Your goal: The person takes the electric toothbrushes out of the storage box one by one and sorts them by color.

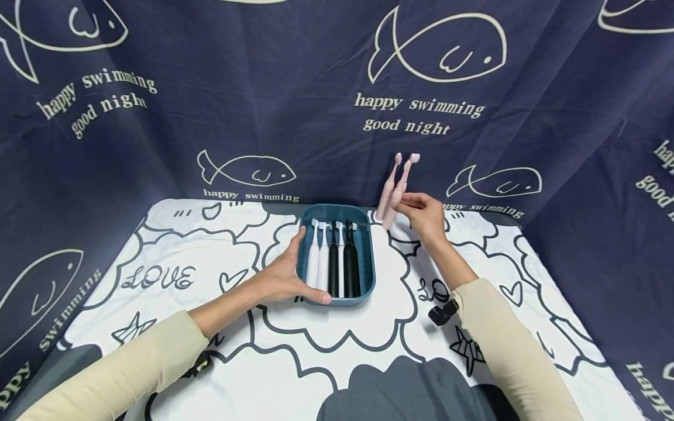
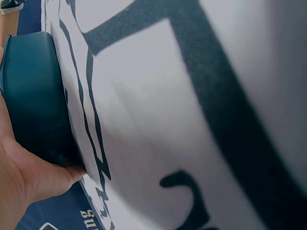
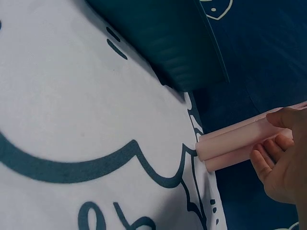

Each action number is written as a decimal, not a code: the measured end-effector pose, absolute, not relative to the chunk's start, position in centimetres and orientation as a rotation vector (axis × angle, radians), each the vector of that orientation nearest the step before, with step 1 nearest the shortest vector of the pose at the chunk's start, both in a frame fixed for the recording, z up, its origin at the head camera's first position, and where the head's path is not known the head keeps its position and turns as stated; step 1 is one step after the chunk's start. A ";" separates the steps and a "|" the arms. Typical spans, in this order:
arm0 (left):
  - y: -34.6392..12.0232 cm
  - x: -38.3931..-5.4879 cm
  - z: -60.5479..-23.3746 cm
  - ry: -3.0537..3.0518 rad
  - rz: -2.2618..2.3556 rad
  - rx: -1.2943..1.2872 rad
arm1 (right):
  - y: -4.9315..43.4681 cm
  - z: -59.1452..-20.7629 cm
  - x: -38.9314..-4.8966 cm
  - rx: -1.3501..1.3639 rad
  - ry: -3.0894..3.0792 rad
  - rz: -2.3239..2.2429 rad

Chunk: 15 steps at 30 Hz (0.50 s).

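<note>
A dark teal plastic box [image 1: 370, 251] holds several electric toothbrushes in a row: white toothbrushes [image 1: 312, 263] at its left, black toothbrushes [image 1: 350, 272] at its right, one white among the black. My left hand [image 1: 284, 275] grips the box's left side, fingers along the side wall and thumb at the near edge. In the left wrist view the thumb presses the end of the box [image 2: 33, 91]. To the right of the box, my right hand [image 1: 423, 216] pinches a bunch of pink electric toothbrushes [image 1: 391, 204], heads upward. In the right wrist view, their handle ends [image 3: 206, 148] sit close to the cloth's far edge.
A white cloth [image 1: 337, 333] with black cloud, heart and star drawings covers the table. Behind and at both sides hangs a navy curtain [image 1: 316, 117] printed with fish and lettering. A small black device [image 1: 443, 313] is at the right sleeve's cuff.
</note>
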<state>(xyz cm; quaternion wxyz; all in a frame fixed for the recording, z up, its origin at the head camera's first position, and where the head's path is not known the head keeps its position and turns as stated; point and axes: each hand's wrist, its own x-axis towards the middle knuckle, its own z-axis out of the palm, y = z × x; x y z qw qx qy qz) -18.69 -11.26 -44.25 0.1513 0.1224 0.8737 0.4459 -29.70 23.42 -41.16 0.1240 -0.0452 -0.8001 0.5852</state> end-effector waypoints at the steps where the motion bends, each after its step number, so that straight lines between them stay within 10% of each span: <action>1: -11.3 -18.7 -44.3 2.506 1.280 0.351 | 23.5 -41.2 -29.6 -0.141 -2.336 1.708; 15: -11.3 -18.8 -44.3 2.541 1.222 0.336 | 25.1 -41.1 -27.9 -0.191 -2.395 1.856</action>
